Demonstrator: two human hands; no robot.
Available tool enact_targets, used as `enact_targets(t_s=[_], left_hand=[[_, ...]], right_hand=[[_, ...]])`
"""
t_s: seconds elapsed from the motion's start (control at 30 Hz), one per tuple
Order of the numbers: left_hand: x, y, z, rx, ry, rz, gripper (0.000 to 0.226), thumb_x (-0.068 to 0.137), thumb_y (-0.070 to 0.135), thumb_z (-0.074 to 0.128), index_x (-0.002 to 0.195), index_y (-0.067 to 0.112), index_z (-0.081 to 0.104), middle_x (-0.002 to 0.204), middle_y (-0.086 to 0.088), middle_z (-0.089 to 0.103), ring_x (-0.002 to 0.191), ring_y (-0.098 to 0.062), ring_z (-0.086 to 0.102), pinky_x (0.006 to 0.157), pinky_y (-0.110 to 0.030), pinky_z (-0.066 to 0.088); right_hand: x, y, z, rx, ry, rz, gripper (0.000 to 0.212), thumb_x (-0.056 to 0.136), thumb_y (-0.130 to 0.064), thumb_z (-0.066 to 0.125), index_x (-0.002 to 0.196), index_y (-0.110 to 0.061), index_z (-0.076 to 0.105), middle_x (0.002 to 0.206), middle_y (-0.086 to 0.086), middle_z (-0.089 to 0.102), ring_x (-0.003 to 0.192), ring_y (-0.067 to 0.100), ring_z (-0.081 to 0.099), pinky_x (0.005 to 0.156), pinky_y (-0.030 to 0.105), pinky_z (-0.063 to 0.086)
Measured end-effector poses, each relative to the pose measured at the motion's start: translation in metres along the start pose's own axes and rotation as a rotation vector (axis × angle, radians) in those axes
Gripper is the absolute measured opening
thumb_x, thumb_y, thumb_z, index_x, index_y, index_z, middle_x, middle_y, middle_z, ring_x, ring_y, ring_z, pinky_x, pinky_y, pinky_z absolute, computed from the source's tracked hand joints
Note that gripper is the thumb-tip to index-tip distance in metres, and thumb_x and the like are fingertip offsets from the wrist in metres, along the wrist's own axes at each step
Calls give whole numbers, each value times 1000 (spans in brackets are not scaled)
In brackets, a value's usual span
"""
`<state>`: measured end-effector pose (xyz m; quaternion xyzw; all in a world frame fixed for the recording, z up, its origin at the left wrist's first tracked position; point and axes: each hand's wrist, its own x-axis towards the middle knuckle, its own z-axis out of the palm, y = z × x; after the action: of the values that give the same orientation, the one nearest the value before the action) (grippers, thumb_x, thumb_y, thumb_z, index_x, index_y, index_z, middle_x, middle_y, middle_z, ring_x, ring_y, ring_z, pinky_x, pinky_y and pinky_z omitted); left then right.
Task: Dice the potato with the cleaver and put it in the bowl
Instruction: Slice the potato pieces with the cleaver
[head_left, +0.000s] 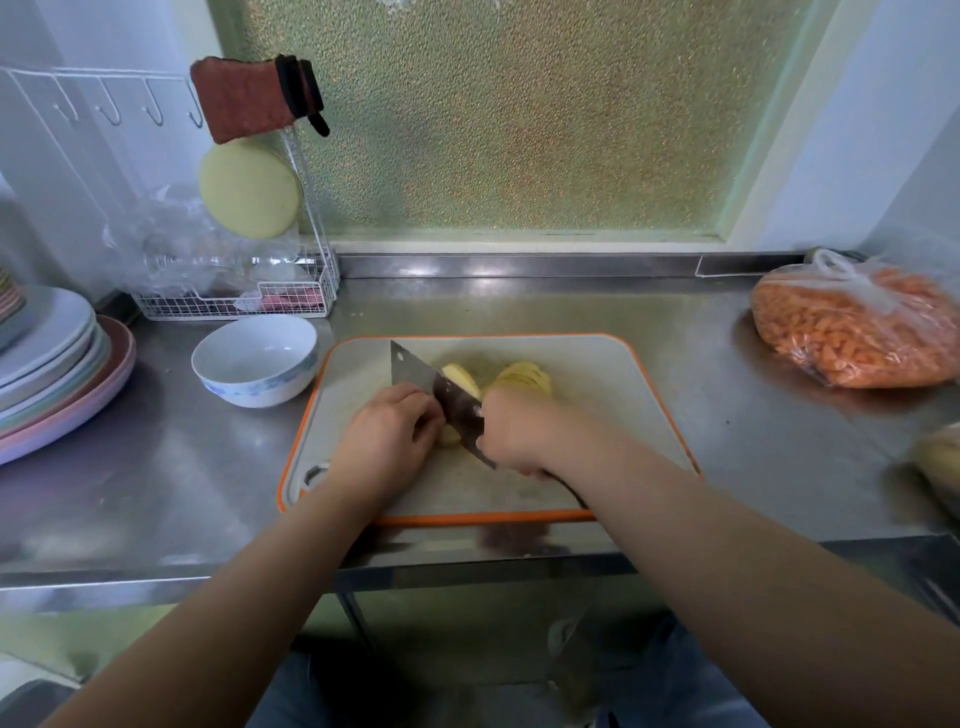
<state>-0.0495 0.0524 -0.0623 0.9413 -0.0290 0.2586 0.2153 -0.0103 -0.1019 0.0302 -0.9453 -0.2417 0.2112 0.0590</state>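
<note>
Midway: potato (522, 378) sliced into a fan on the cutting board (597, 415), right hand (511, 431) clamped on cleaver (434, 387), left hand (387, 431) curled over a piece, bowl (255, 358) still empty, dicing left.

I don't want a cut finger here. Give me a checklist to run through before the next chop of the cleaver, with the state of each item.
1. Right hand grips the cleaver handle: ok.
2. Left hand steadies the potato piece being cut, right beside the blade: ok.
3. Left fingers curled, tips tucked back from the edge: cannot tell, the tips are hidden.
4. Cutting board lies flat on the steel counter: ok.
5. Sliced potato on the board behind the blade, out of its path: ok.
6. Bowl stands empty just left of the board, ready for dice: ok.
</note>
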Motion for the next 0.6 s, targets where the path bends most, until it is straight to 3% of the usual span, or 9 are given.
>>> enact_targets(t_s=[0.07,0.1,0.13,0.23,0.27,0.37,0.43,0.5,0.6], left_hand=[[0,0,0,4,5,-2,3,81,13,67,79,16,66,83,0,61,78,-21,57,68,-31,47],[-1,-1,0,2,10,-6,3,81,14,66,79,16,65,83,0,61,78,-21,56,68,-31,47],[-1,-1,1,-3,14,-13,3,81,15,66,79,16,65,83,0,61,78,-21,56,68,-32,48],[-3,-3,1,-32,27,-47,6,80,13,69,77,15,64,82,0,59,76,-21,57,68,-32,48],[-3,-3,1,-38,30,-48,6,79,13,69,77,15,64,82,0,59,76,-21,57,68,-32,48],[-4,0,-2,-38,37,-24,7,79,11,69,77,15,63,84,0,59,77,-20,56,68,-33,49],[-4,1,-2,-25,43,-10,7,78,9,69,77,14,64,84,-1,59,77,-21,57,68,-32,48],[-4,1,-2,-5,45,-1,6,78,9,69,77,13,64,83,-2,59,77,-23,57,67,-31,48],[-5,0,-2,21,38,15,4,78,11,65,76,13,63,81,-4,59,75,-24,56,65,-32,47]], right_hand=[[2,0,7,35,26,20,28,96,-17,47,115,0,59,111,19,62,90,34,61,62,31,44],[3,2,8,54,28,37,33,96,-18,47,122,1,56,117,22,60,97,36,62,69,35,48],[5,4,8,79,11,47,34,96,-18,48,123,2,56,112,24,62,94,38,64,73,36,51],[2,12,6,178,10,33,24,95,-21,49,101,0,60,68,15,59,53,29,58,53,27,47],[0,13,6,182,36,33,22,94,-21,50,101,-3,60,67,13,56,54,28,56,54,26,46],[-3,10,9,93,149,9,35,93,-24,52,120,-3,57,111,21,58,97,35,59,83,34,46],[-3,6,10,38,185,21,44,93,-27,53,130,-3,51,138,22,45,122,38,48,101,39,38],[-3,4,9,14,169,38,45,93,-27,53,131,-4,51,140,22,44,125,38,45,105,41,37],[-6,4,9,24,155,28,37,92,-24,55,123,-4,57,126,19,55,114,37,54,97,38,42]])
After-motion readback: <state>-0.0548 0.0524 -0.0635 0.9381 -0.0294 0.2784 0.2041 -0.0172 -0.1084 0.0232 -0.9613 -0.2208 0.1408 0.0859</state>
